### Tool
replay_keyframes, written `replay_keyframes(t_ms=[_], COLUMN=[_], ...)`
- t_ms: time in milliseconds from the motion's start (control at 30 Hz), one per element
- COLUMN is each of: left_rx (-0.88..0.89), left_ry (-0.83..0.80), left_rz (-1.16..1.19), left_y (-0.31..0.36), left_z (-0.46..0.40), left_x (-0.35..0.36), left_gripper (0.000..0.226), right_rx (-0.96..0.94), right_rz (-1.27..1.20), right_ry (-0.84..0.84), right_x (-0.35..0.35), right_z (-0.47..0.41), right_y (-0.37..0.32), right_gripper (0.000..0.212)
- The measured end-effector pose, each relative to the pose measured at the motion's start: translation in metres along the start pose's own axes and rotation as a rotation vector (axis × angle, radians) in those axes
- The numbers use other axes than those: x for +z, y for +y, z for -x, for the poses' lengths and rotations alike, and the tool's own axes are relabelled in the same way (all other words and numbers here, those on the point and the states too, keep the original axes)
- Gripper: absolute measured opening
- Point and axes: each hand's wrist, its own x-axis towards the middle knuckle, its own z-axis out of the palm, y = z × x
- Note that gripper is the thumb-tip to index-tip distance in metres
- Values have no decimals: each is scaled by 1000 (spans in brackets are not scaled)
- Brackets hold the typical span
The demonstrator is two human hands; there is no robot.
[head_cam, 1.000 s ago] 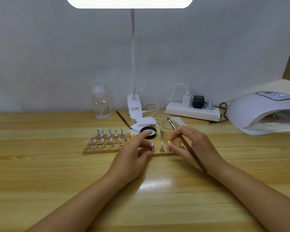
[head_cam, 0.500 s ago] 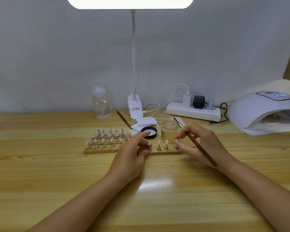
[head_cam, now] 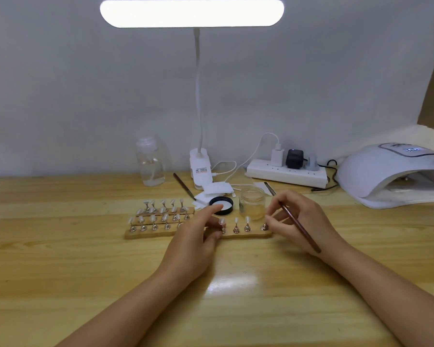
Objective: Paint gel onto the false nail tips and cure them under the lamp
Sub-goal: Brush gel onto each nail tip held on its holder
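A long wooden strip (head_cam: 251,234) lies across the table middle and carries several false nail tips (head_cam: 236,220) on small metal stands. My left hand (head_cam: 198,234) rests on the strip's middle, its fingers pinching one stand with a tip. My right hand (head_cam: 301,221) is at the strip's right end; it holds a brown brush (head_cam: 296,221) slanted back over the hand, and its fingertips touch the rightmost stand (head_cam: 264,226). A small clear jar (head_cam: 252,202) stands just behind the strip. The white curing lamp (head_cam: 391,174) sits at the far right.
Two shorter wooden strips with more tips (head_cam: 164,211) lie left of my left hand. A black lid (head_cam: 221,205), white pads (head_cam: 217,189), a second brush (head_cam: 184,185), a clear bottle (head_cam: 150,165), a desk lamp base (head_cam: 200,169) and a power strip (head_cam: 286,172) stand behind.
My right hand moved right along the strip to its end stand, carrying the brush. My left hand stayed on the strip.
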Motion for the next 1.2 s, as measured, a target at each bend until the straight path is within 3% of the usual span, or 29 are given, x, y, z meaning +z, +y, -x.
replay_keyframes(t_ms=[133, 233, 367, 500, 733, 833, 900, 1000, 1200], left_rx=[-4, -8, 125, 258, 243, 218, 180, 148, 103], left_ry=[-1, 24, 178, 199, 184, 208, 218, 225, 240], left_rz=[2, 7, 55, 21, 66, 67, 97, 149, 179], left_y=[2, 6, 16, 21, 20, 22, 22, 22, 24], left_z=[1, 1, 0, 2, 4, 5, 5, 4, 4], left_x=[0, -1, -6, -7, -7, -7, -8, -10, -11], left_gripper=[51, 50, 47, 30, 14, 11, 13, 14, 28], right_rx=[49, -39, -237, -376, -401, -426, -310, -9, 250], right_rz=[-66, -130, -71, -37, -46, -4, -98, -223, -5], right_ry=[130, 261, 144, 98, 80, 150, 212, 302, 180], right_x=[-3, 1, 23, 38, 39, 31, 22, 7, -17], right_z=[-1, -1, 6, 12, 11, 8, 4, -12, -54], right_y=[1, -7, -19, -22, -21, -25, -27, -30, -28], right_gripper=[20, 20, 26, 16, 18, 15, 16, 36, 32])
